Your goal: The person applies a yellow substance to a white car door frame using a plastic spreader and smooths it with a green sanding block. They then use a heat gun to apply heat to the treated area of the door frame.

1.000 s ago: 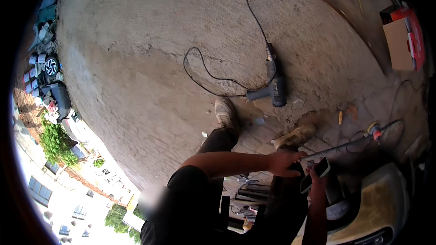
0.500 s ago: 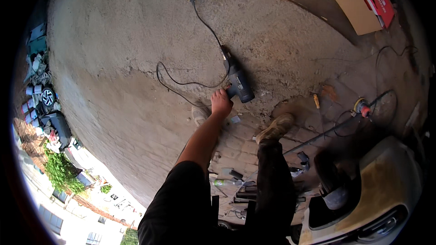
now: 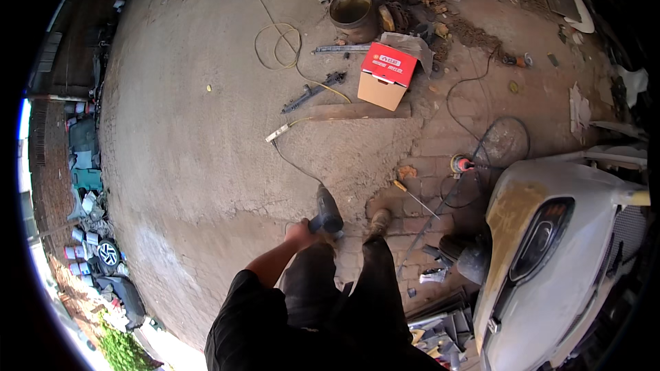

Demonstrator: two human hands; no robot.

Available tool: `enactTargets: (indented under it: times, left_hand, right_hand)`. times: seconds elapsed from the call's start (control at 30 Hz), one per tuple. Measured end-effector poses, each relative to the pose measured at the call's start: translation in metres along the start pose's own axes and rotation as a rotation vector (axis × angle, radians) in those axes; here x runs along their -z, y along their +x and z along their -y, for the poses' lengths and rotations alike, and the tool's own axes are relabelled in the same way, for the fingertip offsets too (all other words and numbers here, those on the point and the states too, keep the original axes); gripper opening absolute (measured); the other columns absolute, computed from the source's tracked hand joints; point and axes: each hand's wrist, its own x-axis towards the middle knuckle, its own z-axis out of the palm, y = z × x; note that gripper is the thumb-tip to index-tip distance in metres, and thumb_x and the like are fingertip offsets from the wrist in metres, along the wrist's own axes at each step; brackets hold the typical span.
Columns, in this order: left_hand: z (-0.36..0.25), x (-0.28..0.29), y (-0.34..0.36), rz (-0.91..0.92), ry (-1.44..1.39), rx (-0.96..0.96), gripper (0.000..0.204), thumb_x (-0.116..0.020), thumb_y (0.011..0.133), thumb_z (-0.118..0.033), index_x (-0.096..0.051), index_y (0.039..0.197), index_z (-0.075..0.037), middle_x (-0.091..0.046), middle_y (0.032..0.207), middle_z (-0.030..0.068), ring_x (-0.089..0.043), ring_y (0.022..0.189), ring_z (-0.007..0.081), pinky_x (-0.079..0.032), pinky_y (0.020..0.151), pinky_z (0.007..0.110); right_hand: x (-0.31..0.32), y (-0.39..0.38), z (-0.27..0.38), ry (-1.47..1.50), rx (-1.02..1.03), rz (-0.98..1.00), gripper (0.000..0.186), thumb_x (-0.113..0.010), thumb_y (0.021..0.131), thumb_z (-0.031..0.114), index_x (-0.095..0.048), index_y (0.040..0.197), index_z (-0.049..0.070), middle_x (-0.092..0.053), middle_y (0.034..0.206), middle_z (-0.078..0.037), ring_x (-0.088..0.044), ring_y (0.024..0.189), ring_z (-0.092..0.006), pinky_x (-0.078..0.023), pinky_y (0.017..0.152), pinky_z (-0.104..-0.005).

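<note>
My left hand (image 3: 300, 235) is closed around the grip of a dark heat gun (image 3: 328, 210), held in front of my legs. The gun's front details are too small to make out. A thin black cord (image 3: 297, 165) runs near the gun from a white power strip (image 3: 277, 133) on the ground. My right hand does not show. Right of my boot (image 3: 378, 223), a long screwdriver (image 3: 416, 199) with an orange handle lies on the bricks. Beyond it rests a red round sander-like tool (image 3: 462, 163) with a hose or cord.
A car front (image 3: 512, 227) with a headlight (image 3: 543, 239) fills the right side. Farther off are a red and tan cardboard box (image 3: 383, 95), a wooden plank (image 3: 330, 111), a bucket (image 3: 354, 17) and a coiled yellowish cord (image 3: 298, 48). Loose parts (image 3: 440, 323) lie by my right leg.
My view has shifted, taking in more ground ahead and more of the car. The heat gun, still in my left hand, now appears lower and closer to my legs.
</note>
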Motion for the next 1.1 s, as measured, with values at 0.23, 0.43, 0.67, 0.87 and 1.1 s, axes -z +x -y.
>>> enactTargets:
  times: [0.23,0.43,0.67,0.87,1.1]
  left_hand:
    - [-0.117,0.095,-0.081,-0.149,-0.181,-0.383,0.057,-0.074,0.073,-0.040,-0.063,0.113,0.000,-0.069,0.096,0.0276,-0.067,0.096,0.0437,-0.053,0.083,0.049]
    - [-0.204,0.162,-0.089,-0.147,-0.270,-0.630,0.057,-0.074,0.072,-0.034,-0.063,0.116,0.000,-0.069,0.096,0.0287,-0.067,0.094,0.0438,-0.053,0.082,0.049]
    - [-0.302,0.256,-0.039,-0.093,-0.124,-0.959,0.055,-0.078,0.069,-0.028,-0.061,0.114,-0.001,-0.069,0.089,0.0248,-0.068,0.088,0.0427,-0.053,0.076,0.048]
    - [-0.391,0.328,-0.015,-0.080,-0.057,-1.053,0.046,-0.077,0.071,-0.022,-0.063,0.110,-0.002,-0.069,0.084,0.0216,-0.070,0.082,0.0373,-0.054,0.073,0.045]
    - [-0.514,0.336,0.034,-0.037,-0.227,-1.121,0.035,-0.076,0.072,-0.019,-0.065,0.100,-0.002,-0.069,0.081,0.0171,-0.069,0.075,0.0304,-0.053,0.069,0.040]
  right_hand:
    - [0.006,-0.029,0.036,0.316,0.086,0.014,0.046,-0.070,0.088,0.009,-0.052,0.129,0.002,-0.064,0.110,-0.012,-0.061,0.101,-0.0206,-0.050,0.091,-0.0362]
    - [-0.022,-0.035,0.091,0.460,0.127,0.107,0.040,-0.071,0.088,0.010,-0.057,0.125,0.002,-0.065,0.108,-0.011,-0.061,0.101,-0.0189,-0.051,0.090,-0.0353]
    - [-0.027,-0.036,0.147,0.596,0.284,0.244,0.036,-0.072,0.089,0.011,-0.061,0.122,0.003,-0.067,0.109,-0.010,-0.061,0.102,-0.0168,-0.051,0.090,-0.0339]
    - [0.045,-0.093,0.252,0.227,0.444,-0.037,0.053,-0.076,0.085,0.014,-0.057,0.134,0.003,-0.066,0.126,-0.011,-0.060,0.112,-0.0178,-0.048,0.096,-0.0338]
    - [0.089,-0.022,0.281,0.856,0.449,0.029,0.056,-0.076,0.086,0.003,-0.055,0.137,0.003,-0.065,0.126,-0.007,-0.059,0.113,-0.0156,-0.047,0.099,-0.0332]
